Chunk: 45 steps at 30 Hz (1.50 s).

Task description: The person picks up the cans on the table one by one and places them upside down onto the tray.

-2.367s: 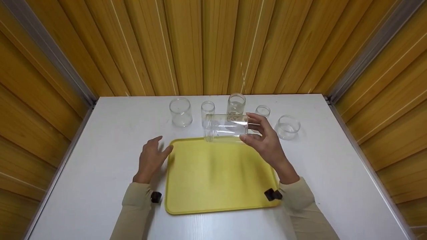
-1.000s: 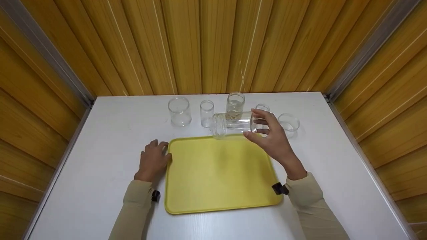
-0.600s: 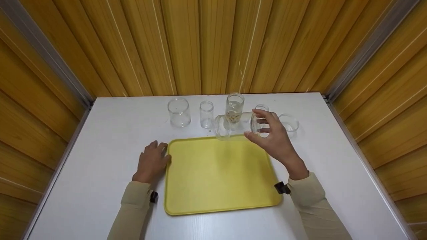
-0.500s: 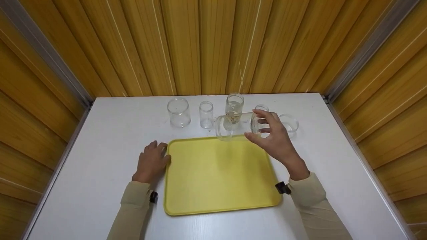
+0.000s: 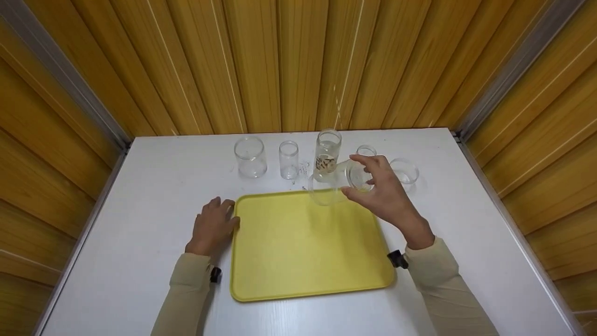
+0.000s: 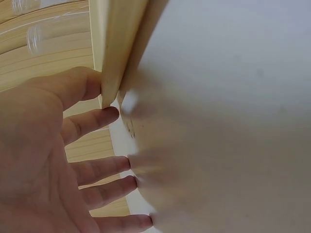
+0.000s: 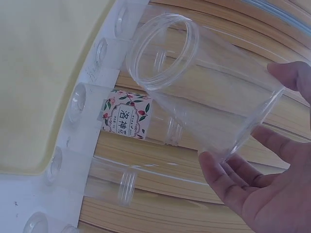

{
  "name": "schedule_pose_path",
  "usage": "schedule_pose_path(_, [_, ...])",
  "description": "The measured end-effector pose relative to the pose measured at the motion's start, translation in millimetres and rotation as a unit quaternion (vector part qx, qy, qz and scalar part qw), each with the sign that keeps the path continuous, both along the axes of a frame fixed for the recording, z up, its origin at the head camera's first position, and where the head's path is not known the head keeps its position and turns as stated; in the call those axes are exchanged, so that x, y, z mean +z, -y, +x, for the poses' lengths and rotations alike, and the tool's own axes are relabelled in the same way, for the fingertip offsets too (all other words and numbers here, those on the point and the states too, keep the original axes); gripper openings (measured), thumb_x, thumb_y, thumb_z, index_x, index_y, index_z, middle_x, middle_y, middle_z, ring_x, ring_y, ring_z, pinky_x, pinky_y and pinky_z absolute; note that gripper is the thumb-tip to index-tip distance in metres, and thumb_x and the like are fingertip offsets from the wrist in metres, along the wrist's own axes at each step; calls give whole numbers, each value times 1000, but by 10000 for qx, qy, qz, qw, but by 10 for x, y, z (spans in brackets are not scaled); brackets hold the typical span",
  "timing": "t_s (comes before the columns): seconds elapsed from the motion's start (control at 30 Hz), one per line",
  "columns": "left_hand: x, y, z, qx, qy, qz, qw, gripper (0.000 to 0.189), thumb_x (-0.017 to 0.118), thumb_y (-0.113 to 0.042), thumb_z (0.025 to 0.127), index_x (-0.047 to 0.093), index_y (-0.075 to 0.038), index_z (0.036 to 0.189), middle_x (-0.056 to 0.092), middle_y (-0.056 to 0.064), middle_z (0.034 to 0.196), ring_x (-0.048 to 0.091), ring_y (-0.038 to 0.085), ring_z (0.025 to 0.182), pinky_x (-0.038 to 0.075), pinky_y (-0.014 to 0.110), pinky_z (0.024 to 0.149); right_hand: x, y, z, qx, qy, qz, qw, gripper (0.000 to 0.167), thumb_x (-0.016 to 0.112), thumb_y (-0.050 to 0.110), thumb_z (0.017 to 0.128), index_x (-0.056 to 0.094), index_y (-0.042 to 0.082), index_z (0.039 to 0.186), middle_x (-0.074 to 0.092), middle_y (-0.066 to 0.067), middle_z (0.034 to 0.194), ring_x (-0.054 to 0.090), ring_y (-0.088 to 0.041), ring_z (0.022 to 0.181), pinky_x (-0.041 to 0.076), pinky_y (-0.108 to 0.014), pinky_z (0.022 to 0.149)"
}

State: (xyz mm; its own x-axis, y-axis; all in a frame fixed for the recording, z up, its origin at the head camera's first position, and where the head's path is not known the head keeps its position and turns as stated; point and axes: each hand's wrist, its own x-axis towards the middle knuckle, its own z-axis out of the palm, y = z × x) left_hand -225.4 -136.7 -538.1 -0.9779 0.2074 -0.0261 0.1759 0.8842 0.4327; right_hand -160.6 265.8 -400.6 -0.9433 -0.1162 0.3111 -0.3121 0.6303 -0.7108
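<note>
My right hand [image 5: 385, 191] grips a large transparent jar [image 5: 343, 179] around its base, thumb on one side and fingers on the other. The jar is held tilted over the tray's far edge; its wide threaded mouth faces left and toward me, and nothing shows inside it. Behind it, partly overlapped in the head view, stands a slimmer jar with a floral label [image 7: 127, 114]. My left hand [image 5: 212, 226] lies at the far left corner of a yellow tray [image 5: 303, 247]. In the left wrist view its thumb touches the tray rim and its fingertips rest on the table.
Along the back stand a wide jar [image 5: 250, 158], a narrow one [image 5: 289, 161], a small one [image 5: 366, 150] partly behind my right hand, and a low one [image 5: 404, 171]. Small dark specks [image 5: 304, 169] mark the white table [image 5: 140, 210]. Ribbed wood-look walls [image 5: 298, 65] enclose it.
My left hand has settled down against the tray's corner. My right hand has moved the jar rightward, turning its mouth more toward me and lower.
</note>
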Motion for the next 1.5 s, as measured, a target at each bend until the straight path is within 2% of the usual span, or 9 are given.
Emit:
schedule_pose_path(0.33, [5, 5, 1, -37, -94, -180, 9998, 49, 64, -29, 101, 62, -3, 143, 49, 33, 151, 48, 53, 138, 46, 72, 100, 29, 28, -23, -12, 50, 402, 9992, 70, 88, 16, 87, 57, 5, 150, 50, -23, 132, 56, -34, 122, 51, -51, 95])
schedule_pose_path(0.5, [1, -14, 8, 0, -225, -276, 9994, 49, 63, -31, 101, 63, -5, 143, 51, 30, 149, 49, 51, 135, 49, 70, 97, 59, 27, -36, -43, 84, 594, 9982, 70, 87, 19, 88, 57, 6, 149, 50, -22, 131, 56, -33, 113, 50, -51, 92])
schedule_pose_path(0.7, [0, -21, 16, 22, -375, -365, 9986, 48, 61, -30, 101, 64, -6, 142, 57, 25, 138, 55, 46, 122, 53, 65, 88, 57, 11, -50, -72, 150, 691, 9975, 69, 87, 22, 89, 57, 7, 150, 50, -21, 130, 54, -32, 107, 49, -49, 89])
schedule_pose_path(1.0, [21, -38, 48, 7, -635, -453, 9970, 42, 62, -27, 100, 69, -4, 135, 61, 22, 122, 57, 40, 103, 56, 57, 77, 40, -5, -61, -37, 47, 707, 9975, 68, 88, 19, 88, 59, 6, 148, 50, -22, 127, 52, -37, 121, 48, -58, 98])
schedule_pose_path(1.23, [-9, -32, 62, -40, -720, -448, 9964, 41, 64, -28, 102, 70, -5, 135, 60, 23, 124, 57, 41, 106, 56, 57, 74, 24, -16, -83, -204, 119, 1022, 9945, 69, 87, 22, 87, 58, 7, 148, 49, -22, 128, 51, -39, 119, 50, -57, 91])
schedule_pose_path(1.5, [10, -18, 69, -68, -716, -490, 9962, 42, 65, -29, 101, 70, -5, 135, 59, 23, 124, 56, 42, 107, 55, 57, 76, -15, -48, -121, -264, 132, 1352, 9904, 68, 87, 26, 87, 60, 8, 147, 52, -23, 126, 52, -39, 116, 52, -55, 83])
